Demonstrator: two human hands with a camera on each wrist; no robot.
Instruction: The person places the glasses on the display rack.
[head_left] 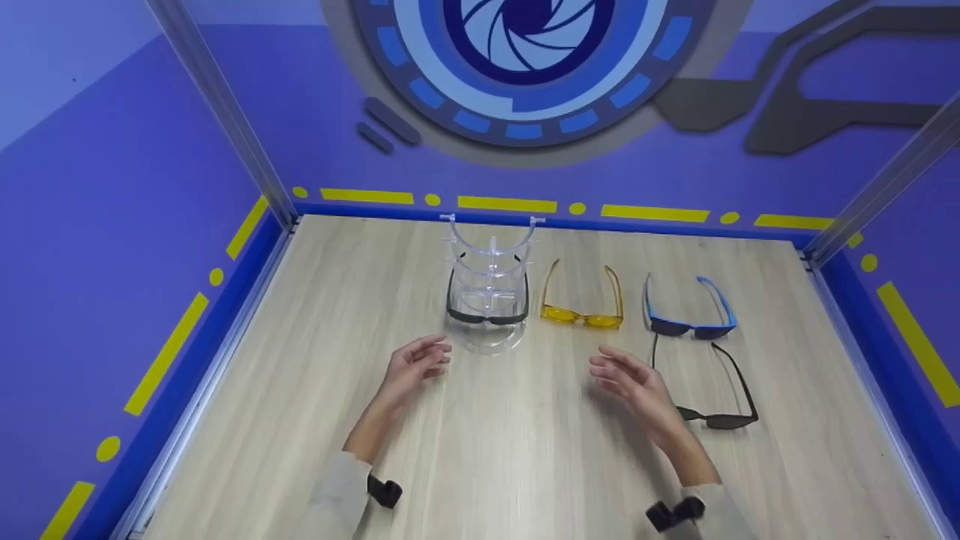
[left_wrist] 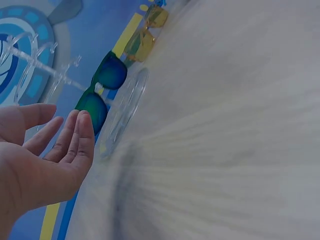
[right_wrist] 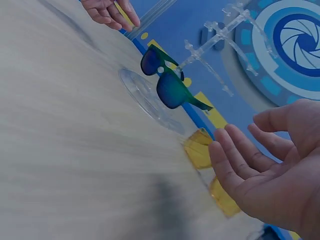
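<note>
A clear plastic glasses stand (head_left: 491,289) rises near the back of the table, with dark-framed sunglasses (head_left: 487,319) hanging on its lowest tier. To its right lie yellow-lensed glasses (head_left: 582,318). My left hand (head_left: 409,367) hovers in front and to the left of the stand, fingers loosely bent and holding nothing. Over the table in front of the yellow glasses is my right hand (head_left: 634,382), also holding nothing. Black sunglasses (head_left: 731,421) lie beside the right wrist, partly hidden by it. In the right wrist view, the stand's sunglasses (right_wrist: 171,90) show blue-green lenses.
Blue-framed sunglasses (head_left: 691,328) lie on the right, behind the black pair. The wooden table (head_left: 480,465) is bounded by a blue patterned back wall (head_left: 525,176) and side walls with metal corner posts (head_left: 225,112).
</note>
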